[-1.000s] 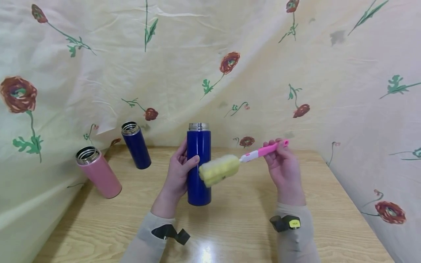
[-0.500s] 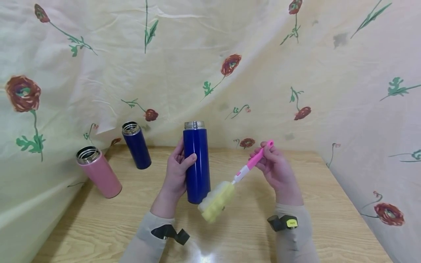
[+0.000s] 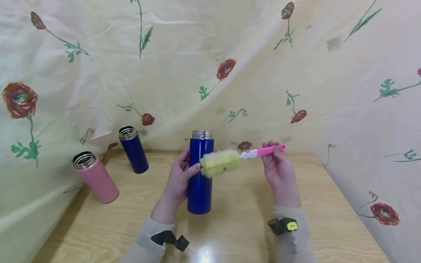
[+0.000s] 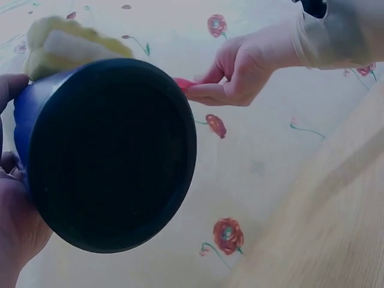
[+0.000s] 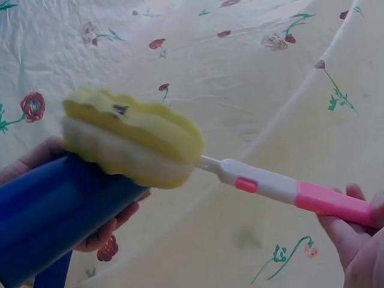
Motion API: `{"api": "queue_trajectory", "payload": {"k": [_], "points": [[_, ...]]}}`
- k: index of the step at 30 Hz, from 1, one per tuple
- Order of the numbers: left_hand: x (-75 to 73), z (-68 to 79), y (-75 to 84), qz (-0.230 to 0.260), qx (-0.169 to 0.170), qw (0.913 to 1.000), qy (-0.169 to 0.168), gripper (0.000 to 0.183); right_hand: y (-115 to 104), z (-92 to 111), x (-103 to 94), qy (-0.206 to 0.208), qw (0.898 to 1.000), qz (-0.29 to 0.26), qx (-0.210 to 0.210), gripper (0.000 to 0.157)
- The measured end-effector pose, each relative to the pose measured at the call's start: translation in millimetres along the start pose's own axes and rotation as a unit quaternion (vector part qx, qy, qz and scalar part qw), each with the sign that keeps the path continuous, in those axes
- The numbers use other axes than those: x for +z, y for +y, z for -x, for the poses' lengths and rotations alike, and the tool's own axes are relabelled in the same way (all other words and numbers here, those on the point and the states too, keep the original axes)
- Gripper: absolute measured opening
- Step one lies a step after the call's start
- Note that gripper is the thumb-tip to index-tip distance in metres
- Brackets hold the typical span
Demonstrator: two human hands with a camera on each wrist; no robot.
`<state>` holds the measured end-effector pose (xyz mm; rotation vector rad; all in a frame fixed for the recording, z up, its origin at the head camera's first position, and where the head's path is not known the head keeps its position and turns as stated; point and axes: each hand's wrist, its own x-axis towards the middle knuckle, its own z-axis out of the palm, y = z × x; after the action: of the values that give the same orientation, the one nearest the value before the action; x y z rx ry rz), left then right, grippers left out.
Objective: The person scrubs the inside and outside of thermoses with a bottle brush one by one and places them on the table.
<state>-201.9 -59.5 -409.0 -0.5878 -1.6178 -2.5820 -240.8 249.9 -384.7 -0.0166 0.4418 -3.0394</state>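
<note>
In the head view my left hand (image 3: 180, 175) grips a tall blue thermos bottle (image 3: 199, 197), held upright with its bare steel neck uppermost and no lid on it. The left wrist view looks at the bottle's dark round base (image 4: 114, 156). My right hand (image 3: 279, 171) pinches the pink end of a bottle brush (image 3: 268, 150), whose handle is pink and white. Its yellow and white sponge head (image 3: 221, 162) lies nearly level across the bottle's side, overlapping it close to my left thumb. In the right wrist view the sponge (image 5: 132, 138) is right at the blue wall.
A pink bottle (image 3: 98, 180) and a smaller dark blue bottle (image 3: 134, 151) stand at the left of the wooden table (image 3: 243, 219), both with open mouths. Behind and along the sides hangs a flowered cloth (image 3: 177, 73).
The brush swung down along the bottle to near its base, then back up to level across its upper half. My left hand keeps its grip on the bottle throughout.
</note>
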Motion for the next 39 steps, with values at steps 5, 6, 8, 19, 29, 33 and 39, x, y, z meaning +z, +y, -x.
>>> {"api": "queue_trajectory", "payload": {"k": [5,6,8,19,29,33,39], "points": [[0.2,2.1,-1.9,-0.003,0.009,1.0000,-0.001,0.080,1,3,7.1,0.058,0.997,-0.051,-0.031,0.012],[0.4,2.4,-2.3,-0.002,0.010,0.9999,-0.001,0.080,2,3,8.4,0.067,0.995,-0.058,-0.038,0.013],[0.6,3.1,-3.0,-0.001,0.007,1.0000,-0.001,0.080,3,4,10.8,0.080,0.993,-0.071,-0.048,0.013],[4.6,5.8,-1.2,-0.012,0.006,0.9999,0.001,0.080,8,6,13.9,0.109,0.989,-0.076,-0.066,0.018],[4.1,2.3,-1.6,-0.006,0.014,0.9999,0.004,0.078,7,8,15.3,0.107,0.987,-0.087,-0.088,0.018],[3.7,3.4,-1.3,-0.022,0.011,0.9997,0.003,0.080,6,9,15.8,0.112,0.984,-0.099,-0.093,0.018],[3.0,1.0,-1.3,-0.036,-0.002,0.9992,0.021,0.081,5,7,16.4,0.107,0.982,-0.112,-0.110,0.016]]}}
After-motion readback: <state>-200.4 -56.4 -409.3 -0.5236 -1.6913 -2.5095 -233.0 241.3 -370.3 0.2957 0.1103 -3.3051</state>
